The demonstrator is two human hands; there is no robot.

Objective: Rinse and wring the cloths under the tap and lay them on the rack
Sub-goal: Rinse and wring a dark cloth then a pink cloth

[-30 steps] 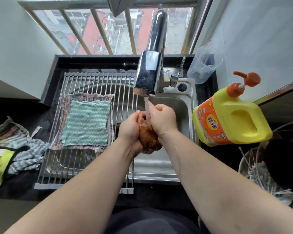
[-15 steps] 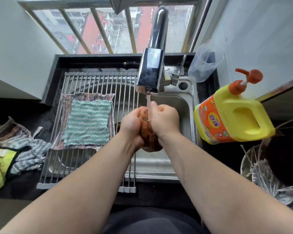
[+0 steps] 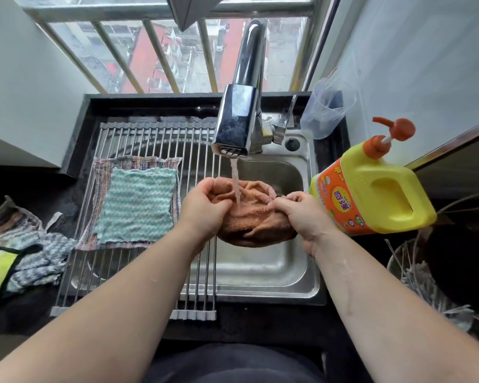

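Observation:
An orange-brown cloth (image 3: 253, 219) is spread between my two hands over the steel sink (image 3: 263, 269). Water runs from the chrome tap (image 3: 237, 125) onto its middle. My left hand (image 3: 203, 207) grips the cloth's left edge and my right hand (image 3: 302, 214) grips its right edge. On the metal roll-up rack (image 3: 150, 136) across the sink's left half lies a striped multicolour cloth (image 3: 101, 172) with a green-and-white cloth (image 3: 137, 204) flat on top of it.
A heap of cloths (image 3: 25, 244), grey, blue-white and yellow-green, sits on the dark counter at the left. A yellow detergent jug (image 3: 376, 192) with an orange pump stands right of the sink. A clear plastic cup (image 3: 325, 111) is behind it, a wire basket (image 3: 423, 283) at the right.
My hands have moved apart and the cloth, bunched tight between them before, is now opened out under the running water.

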